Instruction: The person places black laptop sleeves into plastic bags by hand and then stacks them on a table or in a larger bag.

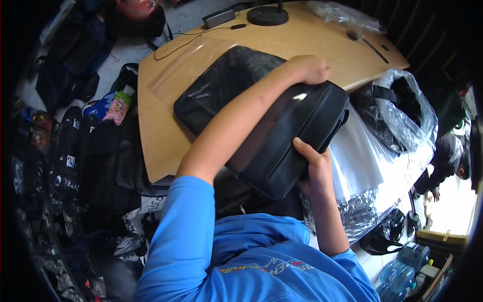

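Note:
A black backpack (282, 151) lies tilted across the near edge of the wooden table, partly inside a clear plastic bag (226, 75) that shines over its left part. My left arm reaches across the top. My left hand (311, 70) is closed in a fist at the far right edge, gripping what looks like the rim of the plastic; the exact hold is hard to see. At the near right side, my right hand (317, 168) grips the backpack's edge, thumb on top and fingers hidden beneath. A strap loop (344, 118) shows on the right side.
The table (156, 131) bears a black round stand base (267, 16), a cable and a clear cup (354, 32). Flat clear plastic bags (354, 161) and a wrapped black bag (402, 110) lie right. Black goods crowd the left; water jugs (397, 274) stand lower right. Another person (448, 161) is far right.

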{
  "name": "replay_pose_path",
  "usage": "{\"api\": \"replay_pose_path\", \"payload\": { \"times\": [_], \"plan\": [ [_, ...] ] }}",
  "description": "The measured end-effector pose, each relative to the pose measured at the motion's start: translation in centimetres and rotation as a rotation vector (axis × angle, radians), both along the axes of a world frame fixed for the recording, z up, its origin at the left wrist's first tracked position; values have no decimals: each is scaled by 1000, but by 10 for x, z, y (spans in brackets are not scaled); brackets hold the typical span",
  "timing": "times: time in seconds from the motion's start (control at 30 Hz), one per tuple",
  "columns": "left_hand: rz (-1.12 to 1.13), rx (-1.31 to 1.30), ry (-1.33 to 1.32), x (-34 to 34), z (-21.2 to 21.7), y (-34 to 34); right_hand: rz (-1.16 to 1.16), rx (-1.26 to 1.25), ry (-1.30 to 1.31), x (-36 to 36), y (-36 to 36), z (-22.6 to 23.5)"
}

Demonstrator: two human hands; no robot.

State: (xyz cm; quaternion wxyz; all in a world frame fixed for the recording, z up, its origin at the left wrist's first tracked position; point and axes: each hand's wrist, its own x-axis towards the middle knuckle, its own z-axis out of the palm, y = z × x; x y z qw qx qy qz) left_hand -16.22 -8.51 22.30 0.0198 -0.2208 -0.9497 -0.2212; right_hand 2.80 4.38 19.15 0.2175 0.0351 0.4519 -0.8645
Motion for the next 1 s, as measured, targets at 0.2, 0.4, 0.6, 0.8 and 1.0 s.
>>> {"api": "replay_pose_path", "payload": {
  "times": [0.2,0.4,0.6,0.8,1.0],
  "plan": [
    [31,7,-15,8,7,15,-14,-18,-16,-2,-21,7],
    [30,23,-18,17,13,26,67,25,101,-14,-39,-9],
    [31,20,71,41,18,24,261,47,-73,-13,-44,0],
    [482,409,856,155,29,-73,630,211,-18,-28,-20,-6],
    [1122,1478,334,259,-43,-92,681,370,65,-34,-24,11]
  ]
}}
